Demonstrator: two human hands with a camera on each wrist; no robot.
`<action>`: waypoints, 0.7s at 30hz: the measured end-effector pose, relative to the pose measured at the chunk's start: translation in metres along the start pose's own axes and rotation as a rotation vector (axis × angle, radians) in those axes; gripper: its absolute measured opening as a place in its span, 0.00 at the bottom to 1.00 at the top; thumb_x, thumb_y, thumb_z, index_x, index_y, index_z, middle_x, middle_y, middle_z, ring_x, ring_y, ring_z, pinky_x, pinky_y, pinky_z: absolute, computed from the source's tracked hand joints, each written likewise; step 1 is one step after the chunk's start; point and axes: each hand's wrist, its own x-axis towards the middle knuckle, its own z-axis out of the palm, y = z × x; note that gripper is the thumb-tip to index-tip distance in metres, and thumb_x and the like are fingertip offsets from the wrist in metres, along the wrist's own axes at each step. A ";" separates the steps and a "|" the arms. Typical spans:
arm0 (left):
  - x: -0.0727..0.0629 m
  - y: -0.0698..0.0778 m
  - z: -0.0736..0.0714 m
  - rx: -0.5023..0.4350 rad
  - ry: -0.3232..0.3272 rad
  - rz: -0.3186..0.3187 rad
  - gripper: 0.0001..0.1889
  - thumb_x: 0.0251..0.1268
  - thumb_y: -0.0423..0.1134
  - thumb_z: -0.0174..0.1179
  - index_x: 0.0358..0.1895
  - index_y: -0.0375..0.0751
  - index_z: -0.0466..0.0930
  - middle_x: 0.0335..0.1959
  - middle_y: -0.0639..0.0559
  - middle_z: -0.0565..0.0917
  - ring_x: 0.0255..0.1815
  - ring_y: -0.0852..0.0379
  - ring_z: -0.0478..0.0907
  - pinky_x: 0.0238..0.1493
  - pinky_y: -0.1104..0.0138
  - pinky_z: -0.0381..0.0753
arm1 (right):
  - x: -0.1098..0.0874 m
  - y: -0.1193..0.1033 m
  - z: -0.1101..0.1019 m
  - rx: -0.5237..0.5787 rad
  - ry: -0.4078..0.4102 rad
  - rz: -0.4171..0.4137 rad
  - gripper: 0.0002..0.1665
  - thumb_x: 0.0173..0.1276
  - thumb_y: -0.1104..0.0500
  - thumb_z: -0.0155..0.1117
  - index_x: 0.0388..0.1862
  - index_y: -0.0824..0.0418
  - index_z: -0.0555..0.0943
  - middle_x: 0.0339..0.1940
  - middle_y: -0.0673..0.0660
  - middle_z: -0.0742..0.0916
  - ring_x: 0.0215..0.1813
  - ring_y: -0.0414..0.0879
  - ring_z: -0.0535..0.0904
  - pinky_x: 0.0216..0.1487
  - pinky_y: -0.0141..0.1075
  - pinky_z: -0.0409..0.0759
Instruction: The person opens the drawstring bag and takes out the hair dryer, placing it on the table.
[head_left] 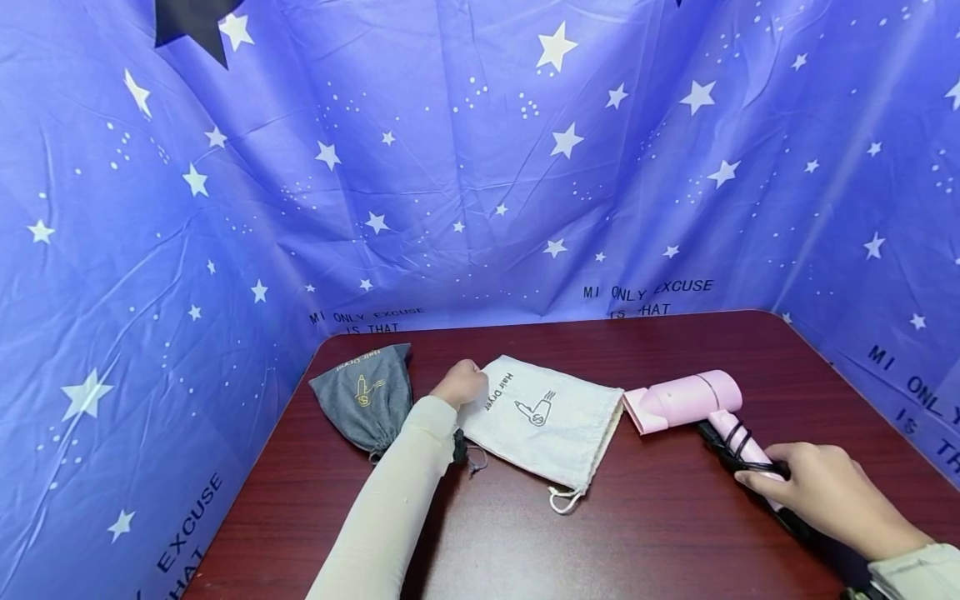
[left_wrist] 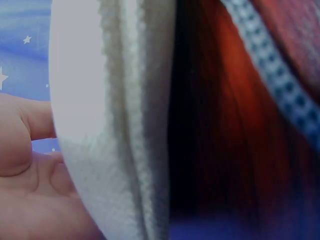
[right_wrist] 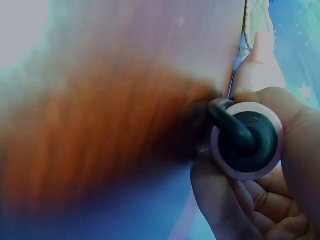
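Note:
A white drawstring bag [head_left: 555, 433], printed "Hair Dryer" with a dryer drawing, lies on the table with its mouth towards the right. My left hand [head_left: 459, 384] grips its left end; in the left wrist view a pale fabric edge [left_wrist: 100, 100] covers part of the fingers. On the right, my right hand [head_left: 832, 496] holds the handle of a pink hair dryer [head_left: 682, 398]. Its black cord [head_left: 723, 450] is wound about the handle, and its nozzle points left, close to the bag's mouth. The right wrist view shows the handle's round end [right_wrist: 247, 141] between thumb and fingers.
A grey drawstring bag [head_left: 367, 387] with gold print lies left of my left hand, its neck gathered towards me. The dark red wooden table [head_left: 510, 542] is enclosed at the back and sides by a blue star-patterned curtain [head_left: 465, 167].

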 end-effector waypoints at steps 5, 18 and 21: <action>0.000 0.000 0.000 0.008 0.010 0.010 0.20 0.71 0.30 0.47 0.17 0.44 0.59 0.19 0.51 0.58 0.18 0.55 0.54 0.21 0.63 0.59 | 0.007 0.007 -0.002 0.006 -0.040 0.031 0.16 0.58 0.43 0.80 0.26 0.49 0.83 0.15 0.44 0.74 0.23 0.45 0.69 0.24 0.45 0.68; -0.001 0.001 0.000 0.018 0.012 0.014 0.19 0.72 0.31 0.47 0.18 0.43 0.60 0.21 0.50 0.61 0.21 0.54 0.58 0.23 0.63 0.63 | 0.018 0.026 -0.006 0.000 -0.075 0.068 0.22 0.61 0.38 0.76 0.32 0.56 0.88 0.18 0.46 0.80 0.25 0.47 0.76 0.24 0.48 0.72; -0.002 0.001 -0.001 0.016 0.008 0.013 0.21 0.73 0.31 0.47 0.17 0.44 0.59 0.18 0.51 0.59 0.18 0.55 0.56 0.21 0.63 0.61 | 0.023 0.031 -0.006 0.006 -0.072 0.081 0.23 0.60 0.37 0.76 0.32 0.56 0.88 0.18 0.47 0.81 0.25 0.49 0.77 0.23 0.50 0.72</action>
